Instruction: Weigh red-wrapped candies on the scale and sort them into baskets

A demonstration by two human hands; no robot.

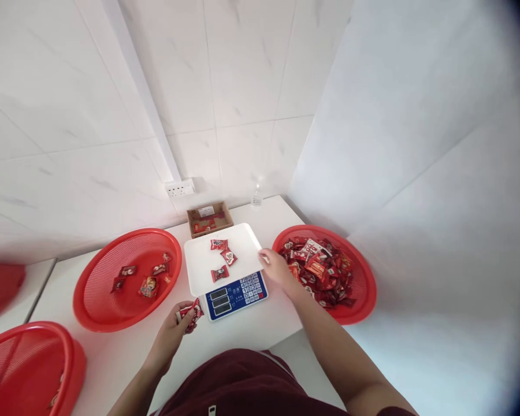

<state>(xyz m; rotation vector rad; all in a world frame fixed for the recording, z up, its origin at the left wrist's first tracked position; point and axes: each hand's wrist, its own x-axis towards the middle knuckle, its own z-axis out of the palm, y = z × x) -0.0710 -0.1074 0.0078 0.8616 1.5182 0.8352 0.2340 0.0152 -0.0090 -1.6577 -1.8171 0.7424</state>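
The left hand [186, 318] holds a red packet [193, 313] tight; the right hand [275, 266], fingers bent, maybe touches the tray's [199, 260] right edge.

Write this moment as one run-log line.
left hand: holding red packets | right hand: at scale tray edge | on tray: three small packets | right basket: heaped

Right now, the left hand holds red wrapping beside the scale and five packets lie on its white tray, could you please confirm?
Not quite: the head view shows three packets on the white tray, not five. The left hand does hold red wrapping beside the scale.
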